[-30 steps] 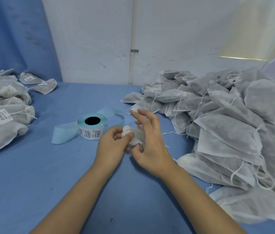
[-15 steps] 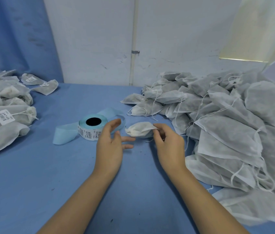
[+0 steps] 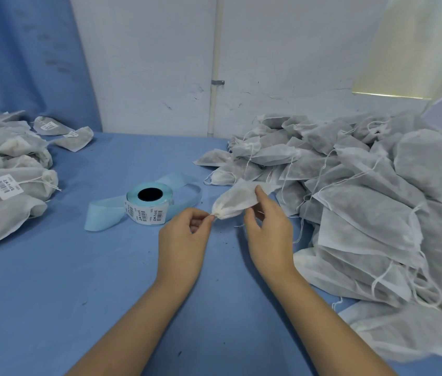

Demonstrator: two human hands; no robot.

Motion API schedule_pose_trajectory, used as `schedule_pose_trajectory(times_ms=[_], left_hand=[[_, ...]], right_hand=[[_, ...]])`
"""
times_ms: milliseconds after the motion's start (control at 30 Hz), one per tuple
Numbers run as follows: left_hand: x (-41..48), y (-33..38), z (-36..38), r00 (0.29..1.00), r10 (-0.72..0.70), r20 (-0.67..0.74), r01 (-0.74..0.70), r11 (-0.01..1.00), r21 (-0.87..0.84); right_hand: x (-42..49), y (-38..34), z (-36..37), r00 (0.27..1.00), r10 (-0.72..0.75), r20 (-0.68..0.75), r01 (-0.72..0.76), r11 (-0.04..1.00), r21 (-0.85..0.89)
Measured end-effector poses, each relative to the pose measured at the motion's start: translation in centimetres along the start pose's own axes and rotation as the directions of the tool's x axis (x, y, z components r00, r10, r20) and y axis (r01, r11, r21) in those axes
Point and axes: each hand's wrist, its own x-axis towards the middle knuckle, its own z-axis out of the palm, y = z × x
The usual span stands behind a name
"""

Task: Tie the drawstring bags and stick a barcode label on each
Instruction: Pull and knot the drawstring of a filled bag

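Observation:
A small white drawstring bag (image 3: 237, 199) hangs between my hands above the blue table (image 3: 51, 294). My right hand (image 3: 267, 229) holds its body between thumb and fingers. At the bag's gathered mouth, my left hand (image 3: 184, 237) pinches the string end. The barcode label roll (image 3: 149, 203) stands just left of my left hand, with a blue backing strip curling around it.
A big heap of untied white bags (image 3: 363, 202) with loose strings fills the right side. Tied and labelled bags (image 3: 5, 180) lie in a pile at the left edge. A white wall with a pipe (image 3: 215, 66) stands behind.
My left hand was open beside the bag half a second ago; it now pinches the bag's mouth. My right hand has lifted the bag and turned it.

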Motion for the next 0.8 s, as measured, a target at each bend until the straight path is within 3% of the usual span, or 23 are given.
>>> schedule_pose_trajectory(times_ms=[133, 233, 367, 500, 667, 800], left_hand=[[0.1, -0.6, 0.5, 0.98, -0.151, 0.129, 0.148, 0.988, 0.032], [0.5, -0.4, 0.4, 0.945, -0.244, 0.219, 0.283, 0.944, -0.168], [0.7, 0.0, 0.1, 0.929, -0.239, 0.283, 0.319, 0.904, -0.285], [0.3, 0.4, 0.3, 0.92, -0.206, 0.334, 0.309, 0.904, -0.295], [0.1, 0.7, 0.3, 0.9, -0.157, 0.406, 0.291, 0.911, -0.291], [0.1, 0.9, 0.5, 0.854, -0.188, 0.485, 0.356, 0.892, -0.28]], right_hand=[[-0.3, -0.1, 0.7, 0.986, 0.029, 0.163, -0.037, 0.998, 0.042], [-0.6, -0.2, 1.1, 0.976, 0.077, 0.206, -0.09, 0.994, 0.058], [-0.7, -0.6, 1.0, 0.991, 0.128, 0.035, -0.13, 0.989, 0.064], [-1.5, -1.5, 1.2, 0.955, 0.181, 0.233, -0.223, 0.961, 0.164], [-1.6, -1.9, 1.6, 0.895, 0.302, 0.329, -0.429, 0.784, 0.448], [-0.9, -1.5, 1.2, 0.851, 0.428, 0.305, -0.523, 0.629, 0.575]])
